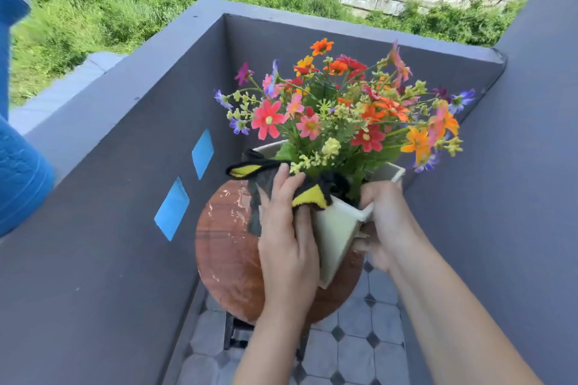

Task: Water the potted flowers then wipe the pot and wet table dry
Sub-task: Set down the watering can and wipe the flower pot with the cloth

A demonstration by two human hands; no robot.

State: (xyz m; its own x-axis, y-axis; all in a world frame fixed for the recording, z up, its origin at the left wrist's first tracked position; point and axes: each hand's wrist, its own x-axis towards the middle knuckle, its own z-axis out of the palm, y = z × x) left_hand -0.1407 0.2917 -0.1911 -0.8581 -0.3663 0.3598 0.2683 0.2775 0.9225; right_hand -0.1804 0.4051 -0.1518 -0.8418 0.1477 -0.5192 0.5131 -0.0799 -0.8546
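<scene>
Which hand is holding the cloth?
The left hand presses the black-and-yellow cloth against the white pot. The right hand only grips the pot's corner.

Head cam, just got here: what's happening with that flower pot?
A person is wiping the white pot of flowers, which sits on a small round table in a balcony corner. The left hand presses a dark cloth with yellow patches against the pot's left side and rim. The right hand grips the pot's near right corner, steadying it. A blue watering can sits at the left edge of the view, untouched.
</scene>
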